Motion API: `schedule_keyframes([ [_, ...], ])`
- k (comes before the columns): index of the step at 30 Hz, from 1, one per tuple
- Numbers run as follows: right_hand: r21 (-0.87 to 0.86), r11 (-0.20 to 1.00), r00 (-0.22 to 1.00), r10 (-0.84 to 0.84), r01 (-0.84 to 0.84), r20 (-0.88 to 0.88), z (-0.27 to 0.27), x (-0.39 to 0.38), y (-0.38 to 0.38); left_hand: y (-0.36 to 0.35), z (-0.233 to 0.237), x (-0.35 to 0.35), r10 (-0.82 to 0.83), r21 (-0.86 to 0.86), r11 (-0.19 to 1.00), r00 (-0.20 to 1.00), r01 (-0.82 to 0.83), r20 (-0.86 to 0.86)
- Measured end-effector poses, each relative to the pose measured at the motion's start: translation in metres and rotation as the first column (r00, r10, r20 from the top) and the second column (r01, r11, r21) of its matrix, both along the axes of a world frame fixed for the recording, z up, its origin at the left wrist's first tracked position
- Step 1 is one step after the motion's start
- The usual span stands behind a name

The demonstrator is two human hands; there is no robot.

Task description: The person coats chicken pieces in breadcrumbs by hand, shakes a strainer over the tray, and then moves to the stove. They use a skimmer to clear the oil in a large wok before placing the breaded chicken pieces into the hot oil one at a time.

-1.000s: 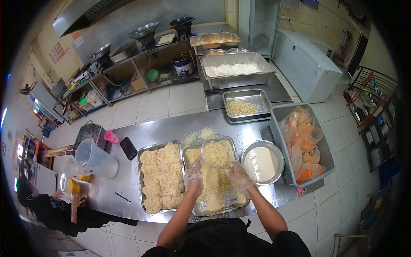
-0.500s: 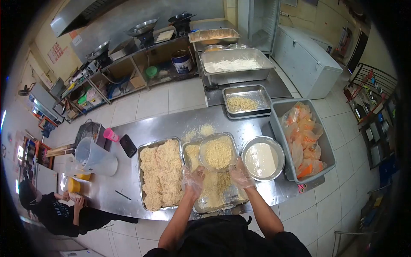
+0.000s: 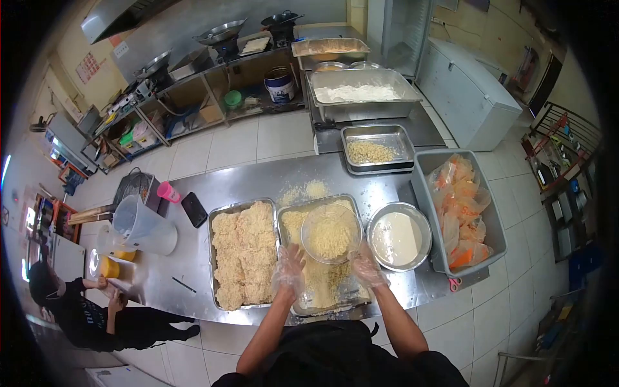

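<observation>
Over a metal tray point(image 3: 278, 227) of pale crumbs is a round sieve point(image 3: 331, 205) with yellowish crumbs point(image 3: 331, 236) in it. My left hand point(image 3: 290, 267), in a clear plastic glove, is open beside the sieve's lower left edge, fingers apart. On the other side my gloved right hand point(image 3: 367, 266) has its thumb and fingers at the rim; they look closed on it, partly blurred. Left of this tray lies another tray point(image 3: 211, 258) full of crumb-coated pieces point(image 3: 244, 255). To the right stands a metal bowl point(image 3: 428, 242) of whitish liquid point(image 3: 394, 237).
A grey bin point(image 3: 498, 219) of orange-printed bags stands at right, near pink-handled scissors point(image 3: 455, 284). Behind are a small tray point(image 3: 377, 166) and a deep flour pan point(image 3: 364, 113). At left are a phone point(image 3: 193, 209), pink cup point(image 3: 168, 191), clear bucket point(image 3: 145, 226) and a co-worker point(image 3: 84, 313).
The sieve has shifted slightly against my hands, and its lumpy crumbs now look finer or blurred. My left hand has moved a little away from the rim. The co-worker's hands have moved.
</observation>
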State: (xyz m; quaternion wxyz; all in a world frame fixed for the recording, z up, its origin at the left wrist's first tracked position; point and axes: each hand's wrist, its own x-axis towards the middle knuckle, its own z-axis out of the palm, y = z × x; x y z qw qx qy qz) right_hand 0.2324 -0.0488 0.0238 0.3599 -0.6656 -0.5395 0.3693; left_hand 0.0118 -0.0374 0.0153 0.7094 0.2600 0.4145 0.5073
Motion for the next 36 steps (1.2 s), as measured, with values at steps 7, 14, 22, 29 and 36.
schedule_keyframes([
  [7,-0.124,0.969,0.976,0.211,-0.216,-0.055,-0.003,-0.006,-0.009,0.011,0.035,0.025,0.087,-0.091,0.994,0.96,-0.065,0.267],
  [14,-0.128,0.96,0.965,0.235,-0.249,-0.114,0.015,-0.009,-0.015,0.021,-0.004,0.006,0.084,-0.095,0.993,0.97,-0.063,0.229],
  [22,0.024,0.987,0.984,0.158,-0.157,-0.084,-0.024,-0.004,-0.009,0.02,-0.002,0.006,0.068,-0.091,0.994,0.99,-0.057,0.123],
  [29,-0.013,0.974,0.962,0.22,-0.225,-0.165,-0.011,0.001,-0.007,0.024,0.008,0.013,0.012,-0.002,1.0,0.996,-0.012,0.093],
  [36,-0.075,0.979,0.966,0.173,-0.19,-0.193,-0.009,-0.001,-0.003,0.023,0.009,0.018,0.051,-0.033,0.998,0.998,-0.049,0.047],
])
